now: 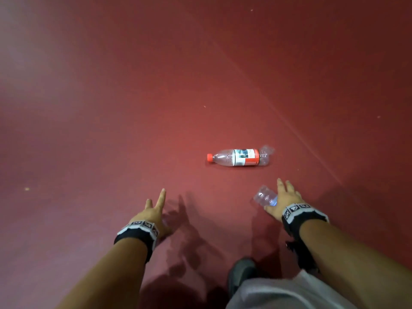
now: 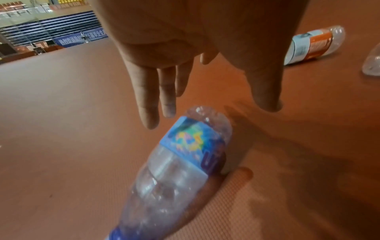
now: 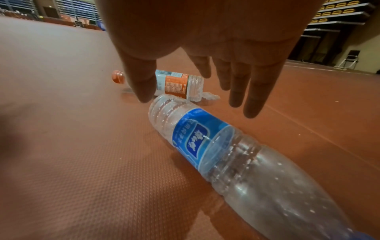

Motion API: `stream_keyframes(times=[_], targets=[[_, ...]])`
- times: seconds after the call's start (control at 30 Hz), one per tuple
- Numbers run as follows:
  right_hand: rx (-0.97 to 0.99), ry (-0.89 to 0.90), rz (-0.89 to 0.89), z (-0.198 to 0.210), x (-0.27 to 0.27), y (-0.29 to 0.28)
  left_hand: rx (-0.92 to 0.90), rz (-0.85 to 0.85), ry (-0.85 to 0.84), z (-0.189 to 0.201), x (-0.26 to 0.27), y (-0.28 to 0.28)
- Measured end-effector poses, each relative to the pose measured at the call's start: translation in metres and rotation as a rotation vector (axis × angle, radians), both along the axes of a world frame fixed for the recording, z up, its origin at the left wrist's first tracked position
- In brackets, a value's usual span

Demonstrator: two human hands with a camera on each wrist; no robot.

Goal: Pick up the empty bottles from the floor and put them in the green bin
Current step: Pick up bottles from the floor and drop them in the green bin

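Note:
Three empty plastic bottles lie on the red floor (image 1: 111, 108). A clear one with a red cap and a red-and-white label (image 1: 240, 157) lies farthest from me, on its side with its base crushed. My right hand (image 1: 284, 194) hovers with straight, spread fingers over a blue-labelled bottle (image 3: 205, 142), without gripping it. My left hand (image 1: 156, 206) is likewise spread above a bottle with a colourful blue label (image 2: 191, 146); the head view mostly hides that bottle under the hand. The green bin is not in view.
My dark shoe (image 1: 242, 270) and grey clothing (image 1: 289, 293) sit at the bottom of the head view. A pale line (image 1: 289, 128) crosses the floor. Far off stand bleachers (image 2: 51, 30) and a folding chair (image 3: 352, 58).

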State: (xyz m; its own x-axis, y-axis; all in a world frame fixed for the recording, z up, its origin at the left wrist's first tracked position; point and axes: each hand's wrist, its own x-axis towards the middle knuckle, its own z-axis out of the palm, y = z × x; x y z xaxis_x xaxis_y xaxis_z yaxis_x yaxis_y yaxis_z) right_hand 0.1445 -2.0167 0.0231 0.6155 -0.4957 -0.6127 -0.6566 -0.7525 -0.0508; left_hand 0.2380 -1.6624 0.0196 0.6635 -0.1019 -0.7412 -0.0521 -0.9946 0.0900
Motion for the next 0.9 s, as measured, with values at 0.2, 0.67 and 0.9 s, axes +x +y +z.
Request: stream_keyframes(times=[0.2, 0.67, 0.9], targets=[[0.008, -0.003, -0.010, -0.025, 0.005, 0.001, 0.110, -0.098, 0.063, -0.027, -0.016, 0.010], [-0.111, -0.033, 0.097, -0.026, 0.021, 0.001, 0.106, -0.071, -0.102, -0.024, 0.007, -0.002], [-0.126, -0.053, 0.185, 0.012, 0.046, 0.002, 0.063, -0.017, -0.194, 0.017, 0.024, -0.008]])
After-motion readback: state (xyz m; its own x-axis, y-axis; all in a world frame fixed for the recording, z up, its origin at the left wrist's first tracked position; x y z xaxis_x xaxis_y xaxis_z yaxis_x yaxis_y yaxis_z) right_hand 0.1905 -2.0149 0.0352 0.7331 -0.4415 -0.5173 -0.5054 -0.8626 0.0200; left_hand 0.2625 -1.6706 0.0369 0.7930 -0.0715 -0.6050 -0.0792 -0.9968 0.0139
